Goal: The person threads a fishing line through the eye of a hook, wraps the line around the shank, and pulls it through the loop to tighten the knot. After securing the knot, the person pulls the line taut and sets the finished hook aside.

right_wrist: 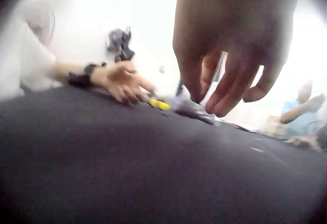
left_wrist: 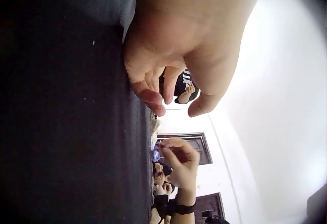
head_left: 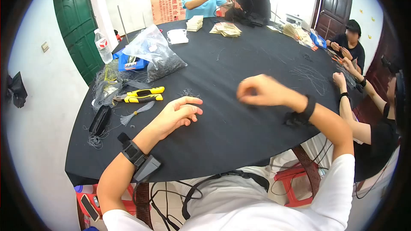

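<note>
My left hand (head_left: 174,115) lies low over the black-covered table (head_left: 222,137), palm turned sideways and fingers loosely bent. Nothing shows between its fingers. Just beyond its fingertips is a small tangle of dark thin strands (head_left: 186,93). To its left lie yellow-and-black pliers (head_left: 141,95) and a tied tuft of grey strands (head_left: 137,113). My right hand (head_left: 266,91) is raised above the table, blurred. Its fingers curve down towards the thumb in the head view; in the right wrist view the right hand (right_wrist: 232,45) hangs loosely curled with no object visible in it.
A clear bag of dark strands (head_left: 165,62), a blue box (head_left: 132,62), a plastic bottle (head_left: 102,47) and a black bundle (head_left: 100,120) stand at the left. Paper stacks (head_left: 225,29) lie at the back. Other people (head_left: 352,45) sit or stand around the table.
</note>
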Motion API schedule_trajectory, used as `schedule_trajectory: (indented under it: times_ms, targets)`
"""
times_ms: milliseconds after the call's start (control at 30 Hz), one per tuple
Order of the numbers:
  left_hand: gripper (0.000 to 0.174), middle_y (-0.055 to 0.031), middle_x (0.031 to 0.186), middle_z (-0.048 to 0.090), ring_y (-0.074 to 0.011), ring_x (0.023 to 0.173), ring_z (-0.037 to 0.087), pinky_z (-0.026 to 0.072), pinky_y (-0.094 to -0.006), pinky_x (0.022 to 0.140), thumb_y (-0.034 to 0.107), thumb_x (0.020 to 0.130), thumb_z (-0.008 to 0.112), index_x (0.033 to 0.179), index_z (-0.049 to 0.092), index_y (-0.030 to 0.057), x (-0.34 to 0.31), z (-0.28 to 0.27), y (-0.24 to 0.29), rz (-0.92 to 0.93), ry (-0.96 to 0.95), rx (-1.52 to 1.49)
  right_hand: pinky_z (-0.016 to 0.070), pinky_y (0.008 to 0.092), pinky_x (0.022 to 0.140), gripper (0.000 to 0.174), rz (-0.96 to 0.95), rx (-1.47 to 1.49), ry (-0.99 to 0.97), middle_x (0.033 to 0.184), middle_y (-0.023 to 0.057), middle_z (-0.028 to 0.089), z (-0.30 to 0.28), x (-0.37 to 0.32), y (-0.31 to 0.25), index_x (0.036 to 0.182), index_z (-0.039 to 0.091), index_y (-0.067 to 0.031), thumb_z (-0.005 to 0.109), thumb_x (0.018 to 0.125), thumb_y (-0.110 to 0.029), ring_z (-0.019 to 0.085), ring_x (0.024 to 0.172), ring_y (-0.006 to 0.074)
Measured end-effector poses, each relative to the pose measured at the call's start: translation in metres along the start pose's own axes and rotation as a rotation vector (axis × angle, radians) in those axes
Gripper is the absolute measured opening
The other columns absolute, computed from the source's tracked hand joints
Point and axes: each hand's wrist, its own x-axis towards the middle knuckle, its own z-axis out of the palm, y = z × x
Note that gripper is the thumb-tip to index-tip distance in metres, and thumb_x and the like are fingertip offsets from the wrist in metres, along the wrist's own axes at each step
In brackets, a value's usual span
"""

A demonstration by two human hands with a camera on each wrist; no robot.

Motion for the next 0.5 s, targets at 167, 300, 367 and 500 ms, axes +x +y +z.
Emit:
schedule_trajectory:
  times_ms: [167,300,367,500]
  targets:
    - [0.035,-0.0033,0.095,0.06,-0.01,0.085,0.056,0.0395,-0.0192,0.064,0.035,0.092,0.042,0.111,0.052,0.007,0.004,-0.011,-0.004,0.207,0.071,-0.034,0.0455,0.0215,0.065,0.015,-0.038,0.943,-0.104,0.08,0.0018,0.062,0.021,0.067,-0.094,0.091,0.063,-0.0032,0.064,0.083,-0.015,0.057,0.075,0.0074]
    - [0.048,-0.0072,0.092,0.062,-0.014,0.083,0.058,0.041,-0.0214,0.063,0.045,0.094,0.029,0.113,0.05,0.0064,0.003,-0.016,-0.004,0.202,0.072,-0.219,0.0431,0.0197,0.062,0.016,0.047,1.137,0.063,0.079,0.0015,0.063,0.04,0.087,-0.099,0.093,0.064,-0.0038,0.064,0.082,-0.016,0.056,0.072,0.0063]
    - [0.049,-0.0088,0.091,0.062,-0.0142,0.082,0.058,0.0422,-0.0223,0.063,0.046,0.094,0.029,0.113,0.05,0.006,0.001,-0.011,0.002,0.107,0.029,-0.234,0.0423,0.0192,0.062,0.016,0.062,1.133,0.159,0.08,0.0016,0.063,0.054,0.088,-0.087,0.093,0.064,-0.0036,0.064,0.082,-0.016,0.055,0.069,0.0063]
    - [0.049,-0.0091,0.084,0.062,-0.0119,0.07,0.058,0.0435,-0.0207,0.061,0.044,0.094,0.031,0.105,0.055,0.002,0.004,-0.016,-0.004,-0.105,-0.025,-0.222,0.0368,0.0179,0.056,0.014,0.148,1.022,0.265,0.077,-0.0002,0.061,0.078,0.085,-0.046,0.091,0.065,-0.0046,0.064,0.082,-0.014,0.05,0.066,0.0039]
